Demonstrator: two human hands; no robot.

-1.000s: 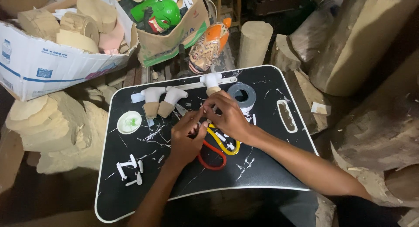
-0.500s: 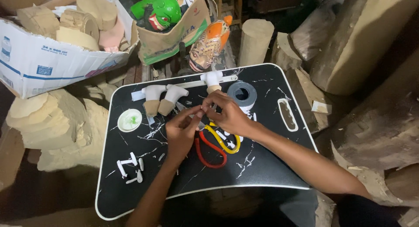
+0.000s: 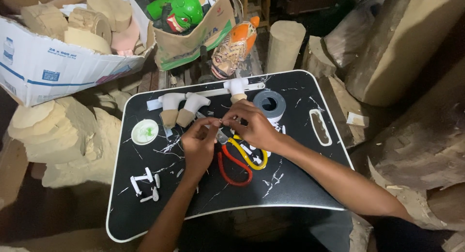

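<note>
Though blurred, both grips [image 3: 220, 123] pinched.

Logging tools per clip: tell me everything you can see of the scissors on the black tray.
The scissors lie flat on the black tray, just below the two hands. One handle loop is red, the other yellow; both look like plastic. The loops point toward the person and are spread apart, so the scissors look open. The metal blade end runs up under the right hand and is mostly hidden. The left hand sits beside it; whether it touches the scissors is unclear.
</note>
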